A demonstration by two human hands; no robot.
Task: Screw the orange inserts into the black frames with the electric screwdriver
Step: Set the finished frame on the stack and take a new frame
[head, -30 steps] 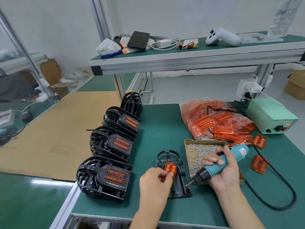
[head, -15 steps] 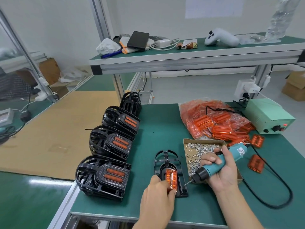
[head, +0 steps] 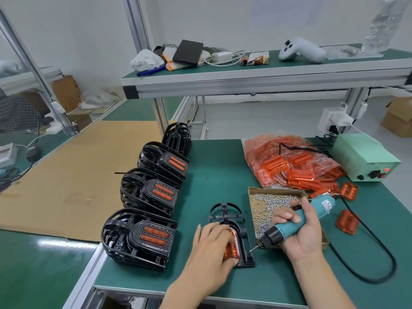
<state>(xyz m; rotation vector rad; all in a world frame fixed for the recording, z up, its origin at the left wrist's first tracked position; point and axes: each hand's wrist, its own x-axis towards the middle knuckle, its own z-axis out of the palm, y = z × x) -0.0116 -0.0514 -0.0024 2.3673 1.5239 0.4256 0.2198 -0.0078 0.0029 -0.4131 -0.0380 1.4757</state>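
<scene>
We see a black frame (head: 231, 233) lying flat on the green surface (head: 214, 166), and we use it as our landmark. An orange insert (head: 231, 246) sits inside the frame, mostly hidden under the left hand (head: 211, 244). This hand lies on top of the insert with the fingers bent down over it, pressing it into the frame. Just to the right of the frame, the right hand (head: 301, 233) grasps the teal screwdriver (head: 296, 224); its fingers are wrapped around the body. The tip of the screwdriver points down and to the left, close to the right edge of the frame, but not touching it. Behind the screwdriver, to the right of the frame, stands a cardboard tray of screws (head: 272, 201). Further behind and to the right lies a bag of inserts (head: 287, 163). To the left of the frame stand stacks of finished frames (head: 142, 237). A green box (head: 365, 157) stands far right behind.
</scene>
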